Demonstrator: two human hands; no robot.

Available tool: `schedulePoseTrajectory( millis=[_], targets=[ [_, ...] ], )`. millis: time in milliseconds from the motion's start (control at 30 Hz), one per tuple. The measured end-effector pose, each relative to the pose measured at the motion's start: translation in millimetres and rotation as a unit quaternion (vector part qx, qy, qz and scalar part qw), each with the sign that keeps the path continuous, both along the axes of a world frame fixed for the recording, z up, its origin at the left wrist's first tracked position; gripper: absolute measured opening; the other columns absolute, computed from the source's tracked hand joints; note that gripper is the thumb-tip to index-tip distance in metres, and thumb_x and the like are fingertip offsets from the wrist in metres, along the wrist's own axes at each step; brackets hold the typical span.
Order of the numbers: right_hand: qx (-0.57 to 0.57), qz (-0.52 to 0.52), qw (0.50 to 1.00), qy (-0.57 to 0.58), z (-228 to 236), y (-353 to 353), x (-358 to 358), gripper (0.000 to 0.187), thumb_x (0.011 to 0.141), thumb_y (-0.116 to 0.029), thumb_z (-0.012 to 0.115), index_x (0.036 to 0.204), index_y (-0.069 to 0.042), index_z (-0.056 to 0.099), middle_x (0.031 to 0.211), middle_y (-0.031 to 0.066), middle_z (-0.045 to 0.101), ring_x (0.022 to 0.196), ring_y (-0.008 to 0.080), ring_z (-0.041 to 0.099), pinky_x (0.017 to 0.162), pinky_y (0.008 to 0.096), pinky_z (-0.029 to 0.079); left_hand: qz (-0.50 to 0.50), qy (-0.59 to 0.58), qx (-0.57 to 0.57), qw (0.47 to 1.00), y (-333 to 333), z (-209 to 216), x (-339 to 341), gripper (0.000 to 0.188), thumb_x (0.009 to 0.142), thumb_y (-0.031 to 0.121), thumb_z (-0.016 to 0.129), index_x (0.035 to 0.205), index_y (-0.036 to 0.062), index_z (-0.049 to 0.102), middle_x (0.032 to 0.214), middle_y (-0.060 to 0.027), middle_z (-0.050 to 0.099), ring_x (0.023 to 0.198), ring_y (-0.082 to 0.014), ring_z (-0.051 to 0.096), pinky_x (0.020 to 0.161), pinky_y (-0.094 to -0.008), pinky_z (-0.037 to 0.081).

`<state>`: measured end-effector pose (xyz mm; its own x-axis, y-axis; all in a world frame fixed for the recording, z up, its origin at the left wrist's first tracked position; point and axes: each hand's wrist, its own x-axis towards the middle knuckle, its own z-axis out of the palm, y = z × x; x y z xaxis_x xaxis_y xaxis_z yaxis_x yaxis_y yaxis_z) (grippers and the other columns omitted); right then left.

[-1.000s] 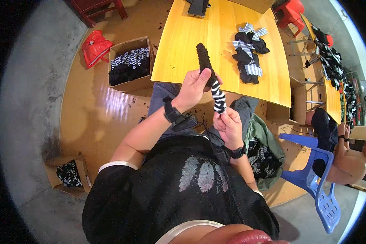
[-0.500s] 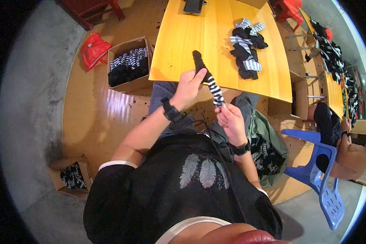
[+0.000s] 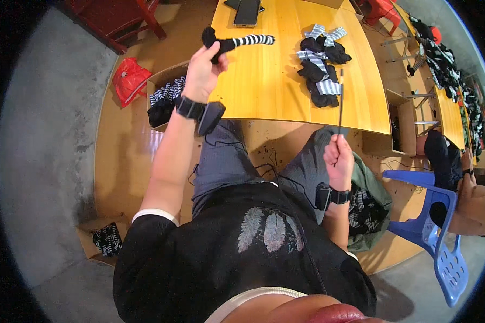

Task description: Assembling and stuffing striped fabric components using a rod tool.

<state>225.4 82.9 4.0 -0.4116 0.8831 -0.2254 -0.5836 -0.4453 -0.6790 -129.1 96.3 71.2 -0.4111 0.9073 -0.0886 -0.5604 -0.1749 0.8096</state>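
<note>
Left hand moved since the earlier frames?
Yes. Against the table, the left hand has gone forward and leftward, from the near edge to the left edge.

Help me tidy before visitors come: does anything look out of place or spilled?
Yes, mildly. Dark scraps litter the floor by the table, where they look like unswept mess. A red bag also lies slumped on the floor beside a cardboard box, as if dropped there.

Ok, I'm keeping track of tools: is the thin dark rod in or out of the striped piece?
Out: the right hand holds the thin dark rod, well apart from the striped piece in the left hand.
</note>
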Motion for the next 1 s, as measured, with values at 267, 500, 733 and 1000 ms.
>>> schedulePoseTrajectory(
  millis=[267,500,733,1000],
  targets=[
    [0.080,-0.106,0.973,-0.189,9.9,23.9,23.5,0.022,0.087,-0.015,0.046,0.094,0.003,0.055,0.053,-0.0059,0.036,0.043,0.0020,0.030,0.038,0.0164,0.022,-0.098,-0.041,-0.096,0.990,25.2,-34.2,10.1,0.031,0.088,0.016,0.035,0.114,-0.0020,0.037,0.104,-0.0161,0.054,0.088,-0.0253,0.058,0.068,-0.0316,0.049],
    [0.190,-0.201,0.879,-0.388,-0.3,83.5,26.5,0.027,0.082,-0.011,0.054,0.105,0.002,0.052,0.060,-0.0017,0.048,0.050,0.0041,0.042,0.045,0.0171,0.030,-0.141,0.258,-0.165,0.941,-27.7,-21.0,40.3,0.024,0.085,0.018,0.048,0.103,0.0041,0.050,0.104,-0.0133,0.056,0.086,-0.0214,0.059,0.060,-0.0270,0.047],
    [0.264,-0.147,0.759,-0.577,-1.4,95.7,11.4,0.026,0.075,-0.021,0.059,0.093,-0.002,0.061,0.072,0.0132,0.059,0.059,0.0189,0.055,0.057,0.0301,0.044,-0.085,0.774,-0.103,0.619,13.0,-43.2,36.4,0.051,0.081,0.033,0.051,0.117,-0.0020,0.043,0.123,-0.0213,0.039,0.117,-0.0316,0.034,0.096,-0.0441,0.027],
    [0.383,-0.159,0.658,-0.628,21.3,87.1,-15.0,0.021,0.070,-0.017,0.062,0.089,-0.006,0.063,0.101,0.0180,0.056,0.095,0.0305,0.052,0.081,0.0354,0.042,-0.150,0.759,-0.193,0.603,23.5,-37.8,15.7,0.058,0.077,0.044,0.053,0.117,0.0036,0.045,0.130,-0.0169,0.034,0.123,-0.0293,0.027,0.096,-0.0489,0.023]
  ],
)
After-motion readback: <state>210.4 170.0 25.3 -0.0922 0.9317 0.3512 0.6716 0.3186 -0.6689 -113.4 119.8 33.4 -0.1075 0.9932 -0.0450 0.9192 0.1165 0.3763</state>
